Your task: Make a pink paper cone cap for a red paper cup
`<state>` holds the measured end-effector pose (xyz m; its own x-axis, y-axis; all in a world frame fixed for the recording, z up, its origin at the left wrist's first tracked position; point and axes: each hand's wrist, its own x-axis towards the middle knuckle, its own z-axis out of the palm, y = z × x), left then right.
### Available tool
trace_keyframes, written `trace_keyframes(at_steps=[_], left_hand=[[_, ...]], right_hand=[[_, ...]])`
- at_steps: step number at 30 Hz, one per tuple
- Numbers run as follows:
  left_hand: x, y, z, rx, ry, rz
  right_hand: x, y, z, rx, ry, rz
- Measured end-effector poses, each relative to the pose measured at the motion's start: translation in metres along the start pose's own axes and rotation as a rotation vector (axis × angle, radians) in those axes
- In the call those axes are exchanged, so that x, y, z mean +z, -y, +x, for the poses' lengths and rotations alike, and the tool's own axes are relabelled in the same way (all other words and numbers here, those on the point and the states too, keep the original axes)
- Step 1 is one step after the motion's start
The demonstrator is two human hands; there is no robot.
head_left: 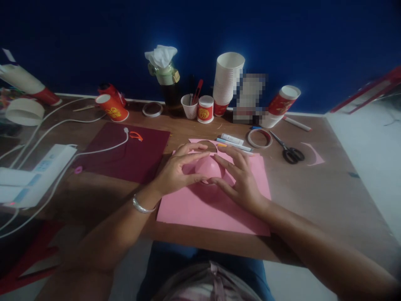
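Note:
A pink paper piece curled into a rounded cone shape [207,167] sits on a pink paper sheet [200,207] at the table's middle. My left hand [177,169] curls its fingers around the shape from the left, thumb and fingertips pinching it. From the right, my right hand [240,177] presses on it with fingers together. A silver bracelet [141,205] is on my left wrist.
A dark red sheet [125,152] lies left of the pink one, with a white cable and power strip [37,173] further left. Along the blue wall stand a stack of paper cups [228,79], red cups [205,109] and a tissue-topped jar [163,69]. Scissors [290,151], a tape ring [259,138] and markers [233,142] lie to the right.

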<state>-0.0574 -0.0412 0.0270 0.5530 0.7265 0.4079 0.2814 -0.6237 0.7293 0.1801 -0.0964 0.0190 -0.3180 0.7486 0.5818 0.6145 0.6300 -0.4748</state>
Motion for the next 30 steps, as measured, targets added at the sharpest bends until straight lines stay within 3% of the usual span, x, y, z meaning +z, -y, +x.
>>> trace_keyframes(at_steps=[30], left_hand=[[-0.0032,-0.0065,0.0019,0.025,0.027,0.076]], right_hand=[[0.0023,0.0019,0.0041,-0.001,-0.024,0.079]])
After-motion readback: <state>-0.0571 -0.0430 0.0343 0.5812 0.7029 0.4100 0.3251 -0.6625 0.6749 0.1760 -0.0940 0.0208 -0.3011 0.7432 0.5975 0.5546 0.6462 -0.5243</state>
